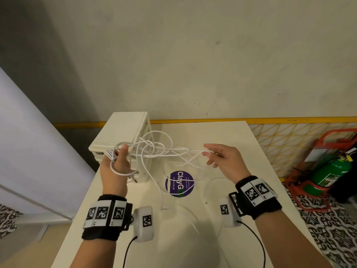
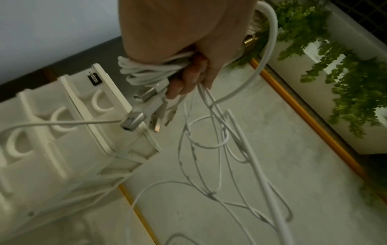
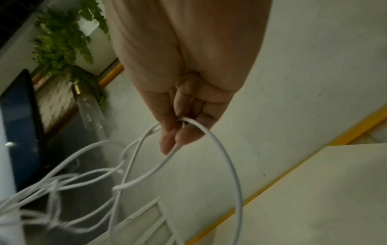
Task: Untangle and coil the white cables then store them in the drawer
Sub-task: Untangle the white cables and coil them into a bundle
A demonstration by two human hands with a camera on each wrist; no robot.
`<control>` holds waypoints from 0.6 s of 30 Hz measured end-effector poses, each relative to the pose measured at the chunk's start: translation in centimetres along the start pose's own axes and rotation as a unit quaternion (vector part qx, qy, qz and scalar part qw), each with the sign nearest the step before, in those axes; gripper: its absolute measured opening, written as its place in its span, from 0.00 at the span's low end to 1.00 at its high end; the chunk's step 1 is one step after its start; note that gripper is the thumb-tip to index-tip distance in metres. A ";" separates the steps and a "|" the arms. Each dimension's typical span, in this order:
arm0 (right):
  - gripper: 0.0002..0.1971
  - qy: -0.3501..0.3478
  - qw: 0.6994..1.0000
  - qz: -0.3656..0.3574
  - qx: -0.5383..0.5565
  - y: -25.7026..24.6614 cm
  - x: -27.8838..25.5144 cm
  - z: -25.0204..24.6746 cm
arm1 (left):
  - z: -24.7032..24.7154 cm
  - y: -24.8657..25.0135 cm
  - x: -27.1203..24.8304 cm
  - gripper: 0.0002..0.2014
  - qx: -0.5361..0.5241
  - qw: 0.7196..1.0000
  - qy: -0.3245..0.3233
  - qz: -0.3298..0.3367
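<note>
Head view: left hand (image 1: pixel 116 167) clenched round a bunch of white cables (image 1: pixel 154 149), held up in front of the white drawer unit (image 1: pixel 119 132), tangle strung across above the table (image 1: pixel 222 136) to the right hand (image 1: pixel 226 159). Left wrist view adds what head view hides: several USB plugs (image 2: pixel 146 106) poking out under the fist. Right wrist view shows fingertips (image 3: pixel 167 140) pinching one cable strand.

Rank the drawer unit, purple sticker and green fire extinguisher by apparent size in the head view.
1. drawer unit
2. green fire extinguisher
3. purple sticker
The extinguisher sits lower, on the floor, so its apparent size understates it.
</note>
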State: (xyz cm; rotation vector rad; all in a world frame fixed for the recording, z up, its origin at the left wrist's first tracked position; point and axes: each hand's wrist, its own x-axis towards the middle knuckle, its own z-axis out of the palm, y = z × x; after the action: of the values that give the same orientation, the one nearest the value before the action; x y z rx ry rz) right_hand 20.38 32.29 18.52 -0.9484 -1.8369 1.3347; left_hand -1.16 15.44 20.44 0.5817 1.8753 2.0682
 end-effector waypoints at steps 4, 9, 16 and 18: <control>0.11 0.061 0.998 0.002 -0.029 1.8 0.5 -1.6 | -1.1 -0.1 0.5 0.10 0.041 0.999 0.018 0.011; 0.07 0.142 0.989 0.010 0.035 3.6 0.6 -3.1 | -1.8 -0.2 1.0 0.15 0.007 0.999 0.032 0.003; 0.07 0.112 0.986 0.120 -0.003 5.6 0.4 -3.2 | 0.0 0.6 -0.5 0.05 0.024 0.998 -0.015 0.050; 0.07 0.097 0.986 0.132 0.030 5.3 0.1 -3.4 | 0.0 0.8 -0.2 0.05 0.014 0.998 -0.006 0.054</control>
State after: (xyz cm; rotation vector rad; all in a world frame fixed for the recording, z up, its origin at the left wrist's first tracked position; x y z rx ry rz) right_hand 24.12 35.11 14.31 -1.2757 -1.5570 1.3890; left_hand -0.94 15.27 21.22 0.7168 1.9090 2.1024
